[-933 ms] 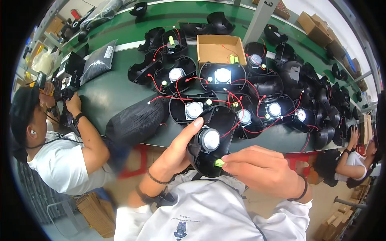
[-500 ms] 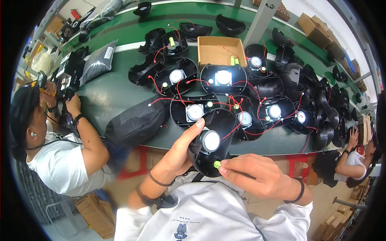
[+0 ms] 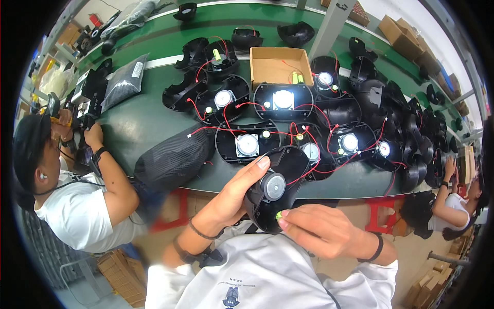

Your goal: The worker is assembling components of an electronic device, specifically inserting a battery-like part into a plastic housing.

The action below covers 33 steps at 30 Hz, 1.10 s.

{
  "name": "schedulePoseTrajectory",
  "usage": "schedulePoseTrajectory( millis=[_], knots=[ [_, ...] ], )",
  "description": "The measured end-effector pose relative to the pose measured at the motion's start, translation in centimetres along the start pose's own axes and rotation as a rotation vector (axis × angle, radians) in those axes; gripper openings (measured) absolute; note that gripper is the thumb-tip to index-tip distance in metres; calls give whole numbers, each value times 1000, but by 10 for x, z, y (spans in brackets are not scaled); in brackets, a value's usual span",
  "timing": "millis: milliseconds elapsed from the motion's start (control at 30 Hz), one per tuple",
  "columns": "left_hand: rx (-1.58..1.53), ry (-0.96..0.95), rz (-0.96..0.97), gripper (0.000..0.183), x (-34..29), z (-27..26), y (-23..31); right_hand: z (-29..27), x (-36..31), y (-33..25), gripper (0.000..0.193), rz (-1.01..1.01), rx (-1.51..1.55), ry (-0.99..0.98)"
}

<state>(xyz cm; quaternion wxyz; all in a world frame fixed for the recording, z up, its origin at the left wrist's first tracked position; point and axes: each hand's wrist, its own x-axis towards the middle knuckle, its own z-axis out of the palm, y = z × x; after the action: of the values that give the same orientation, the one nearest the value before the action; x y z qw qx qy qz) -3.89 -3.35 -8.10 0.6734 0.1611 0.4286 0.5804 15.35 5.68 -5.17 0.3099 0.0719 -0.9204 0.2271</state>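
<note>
My left hand (image 3: 226, 201) grips a black plastic speaker housing (image 3: 288, 160) by its left side, thumb on top, above the table's near edge. Inside the housing sits a round grey speaker driver (image 3: 273, 186). My right hand (image 3: 327, 226) pinches a small green cylindrical battery (image 3: 279, 215) between thumb and fingertips. The battery is at the lower end of the housing; fingers cover much of it, and I cannot tell whether it touches the plastic. A red wire (image 3: 297, 180) crosses the housing's right side.
More housings (image 3: 247, 146) with drivers, green batteries and red wires crowd the green table (image 3: 131, 121). Behind them stands a cardboard box (image 3: 280, 64). A black mesh bag (image 3: 175, 157) lies left. Co-workers sit left (image 3: 77, 206) and right (image 3: 450, 201). A metal post (image 3: 332, 31) rises beyond.
The housing in my left hand has shifted slightly down and right and tilted. My right fingers have turned, so less of the battery's side shows.
</note>
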Motion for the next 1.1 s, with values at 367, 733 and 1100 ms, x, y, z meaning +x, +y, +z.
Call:
schedulePoseTrajectory(
  millis=[367, 733, 1100],
  knots=[
    [72, 176, 253, 51, 2, 7, 8, 14, -17, -12, 38, 212, -309, -82],
    [100, 90, 479, 39, 70, 9, 166, -42, -22, -9, 57, 250, -144, 453],
    [456, 688, 210, 19, 392, -204, 309, -53, -57, -7, 18, 707, -124, 553]
  ],
)
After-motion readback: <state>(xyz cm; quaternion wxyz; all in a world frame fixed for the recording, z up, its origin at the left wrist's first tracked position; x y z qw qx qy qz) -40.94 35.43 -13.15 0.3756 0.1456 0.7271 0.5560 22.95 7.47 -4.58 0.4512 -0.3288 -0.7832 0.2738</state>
